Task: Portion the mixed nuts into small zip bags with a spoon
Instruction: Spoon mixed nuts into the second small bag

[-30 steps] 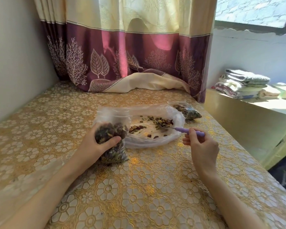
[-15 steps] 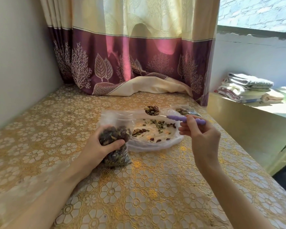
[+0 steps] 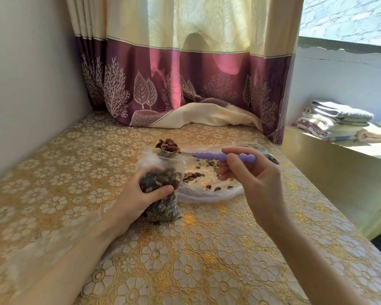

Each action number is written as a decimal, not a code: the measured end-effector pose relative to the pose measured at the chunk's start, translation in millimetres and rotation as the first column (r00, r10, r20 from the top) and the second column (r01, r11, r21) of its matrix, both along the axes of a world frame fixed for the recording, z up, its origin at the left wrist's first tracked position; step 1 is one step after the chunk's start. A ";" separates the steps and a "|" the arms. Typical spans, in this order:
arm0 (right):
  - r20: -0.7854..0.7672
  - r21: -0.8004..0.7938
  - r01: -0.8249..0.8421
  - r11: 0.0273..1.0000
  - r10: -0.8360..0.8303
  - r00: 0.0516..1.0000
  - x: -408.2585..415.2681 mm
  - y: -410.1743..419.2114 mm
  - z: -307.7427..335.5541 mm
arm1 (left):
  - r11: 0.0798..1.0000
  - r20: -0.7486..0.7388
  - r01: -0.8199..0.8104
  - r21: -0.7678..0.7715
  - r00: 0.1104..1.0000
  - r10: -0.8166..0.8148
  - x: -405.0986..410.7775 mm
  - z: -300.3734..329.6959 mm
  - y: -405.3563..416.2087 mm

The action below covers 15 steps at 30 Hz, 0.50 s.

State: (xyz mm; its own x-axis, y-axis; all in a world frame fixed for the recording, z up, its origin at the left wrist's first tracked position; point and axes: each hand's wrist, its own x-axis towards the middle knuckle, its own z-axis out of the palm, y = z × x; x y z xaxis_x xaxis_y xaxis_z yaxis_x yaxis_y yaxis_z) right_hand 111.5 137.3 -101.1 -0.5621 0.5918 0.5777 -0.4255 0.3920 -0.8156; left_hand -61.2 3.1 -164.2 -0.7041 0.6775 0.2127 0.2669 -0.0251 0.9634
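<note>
Over zip bag [image 3: 161, 190] mouth: heaped spoon [image 3: 207, 154], right hand [image 3: 251, 179] pinching handle; left hand [image 3: 141, 194] clasping bag. Risk: nuts [image 3: 168, 145] spilling, mouth seemingly narrow.

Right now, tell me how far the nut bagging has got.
Done: one filled bag lies behind the right hand. In hand: the left hand grips a nearly full small zip bag; the spoon, heaped, hovers at its mouth. Left: scattered nuts in the large bag, then sealing.

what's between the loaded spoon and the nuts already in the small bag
Head view: only the small bag's open clear top. The spoon hovers just above its mouth, nuts piled lower down.
</note>
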 end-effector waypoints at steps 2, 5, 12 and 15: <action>0.006 0.025 -0.024 0.999 0.024 1.000 1.4 0.9 1.1 | 1.000 0.017 0.003 0.007 1.000 -0.003 -0.2 0.0 0.0; 0.014 0.046 -0.049 0.998 0.048 0.999 3.7 3.1 3.0 | 1.000 0.054 0.004 0.009 0.999 -0.005 -1.6 -1.0 0.4; -0.062 -0.100 -0.024 0.995 0.018 0.998 5.2 12.0 2.9 | 1.000 0.075 0.016 0.027 0.997 -0.018 0.0 0.9 0.5; -0.084 -0.217 0.008 0.976 -0.027 0.996 6.6 21.8 2.0 | 0.998 0.090 -0.001 0.069 0.996 -0.005 1.5 3.2 -0.3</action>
